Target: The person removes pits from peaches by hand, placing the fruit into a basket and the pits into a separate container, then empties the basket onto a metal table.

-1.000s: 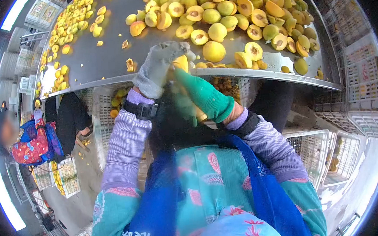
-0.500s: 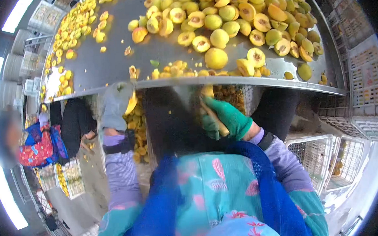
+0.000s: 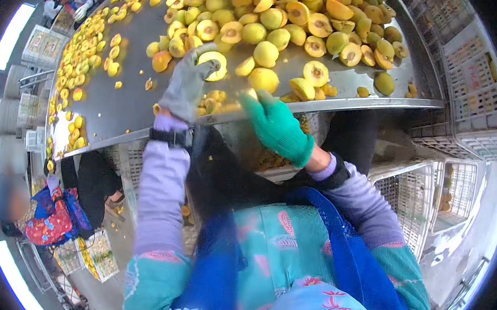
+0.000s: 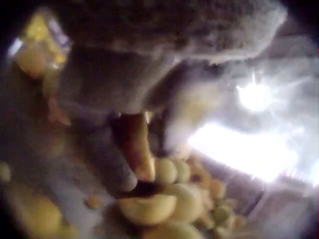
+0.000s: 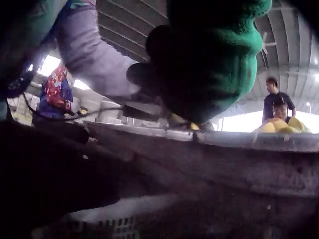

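In a grey glove, my left hand [image 3: 185, 84] is over the metal table [image 3: 135, 99], holding a halved yellow fruit [image 3: 213, 66] with its cut face up. The left wrist view is blurred; there the glove [image 4: 114, 79] covers much of the picture. My right hand [image 3: 280, 128], green-gloved, is at the table's near edge, its fingers bent. A small pale piece [image 3: 249, 94] shows at its fingertips. The right wrist view has the curled glove [image 5: 209, 64] with a dark, thin tool [image 5: 142, 112] below the fingers. The palm hides most of what it holds.
Whole and halved fruits [image 3: 265, 54] are heaped across the table's far side, with small pieces [image 3: 212, 101] near its edge. Halves [image 3: 78, 69] lie at the left. White crates [image 3: 404, 196] stand right and below. Another person [image 3: 48, 218] is at the left.
My left hand has risen from below the table edge to the fruit heap and now holds a halved fruit. My right hand has moved up and slightly left to the edge.
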Demonstrator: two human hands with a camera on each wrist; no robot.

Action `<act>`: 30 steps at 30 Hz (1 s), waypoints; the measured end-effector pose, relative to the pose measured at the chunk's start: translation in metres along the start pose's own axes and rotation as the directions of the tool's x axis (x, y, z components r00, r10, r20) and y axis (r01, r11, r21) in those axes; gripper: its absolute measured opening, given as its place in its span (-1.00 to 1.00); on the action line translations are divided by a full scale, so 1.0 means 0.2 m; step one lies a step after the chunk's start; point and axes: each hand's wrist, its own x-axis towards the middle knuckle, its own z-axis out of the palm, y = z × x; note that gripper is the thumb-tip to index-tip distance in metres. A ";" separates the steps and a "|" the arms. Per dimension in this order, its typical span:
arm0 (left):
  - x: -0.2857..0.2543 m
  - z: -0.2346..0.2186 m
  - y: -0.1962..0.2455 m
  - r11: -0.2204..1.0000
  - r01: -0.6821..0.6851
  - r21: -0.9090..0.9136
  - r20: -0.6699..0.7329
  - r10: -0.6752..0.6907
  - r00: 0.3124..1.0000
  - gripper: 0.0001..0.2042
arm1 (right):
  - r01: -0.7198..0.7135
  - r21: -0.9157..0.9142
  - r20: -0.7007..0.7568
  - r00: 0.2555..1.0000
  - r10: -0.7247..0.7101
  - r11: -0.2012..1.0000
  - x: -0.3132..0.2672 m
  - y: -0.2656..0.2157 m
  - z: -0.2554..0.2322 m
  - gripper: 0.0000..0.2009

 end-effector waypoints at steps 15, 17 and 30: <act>-0.34 0.23 0.27 0.777 0.143 -0.613 -0.086 -0.246 0.965 -0.78 | 0.136 -0.105 -0.147 0.978 -0.151 0.985 -0.10 -0.14 0.17 -0.69; -0.34 0.25 0.25 0.792 0.180 -0.583 -0.070 -0.270 0.960 -0.76 | -0.168 0.289 0.037 0.986 0.165 0.943 -0.13 -0.16 0.18 -0.71; -0.25 0.09 0.22 0.907 -0.298 -0.297 0.230 0.371 0.900 -0.73 | -0.506 0.412 0.717 0.694 -0.074 -0.758 0.00 -0.33 0.04 -0.60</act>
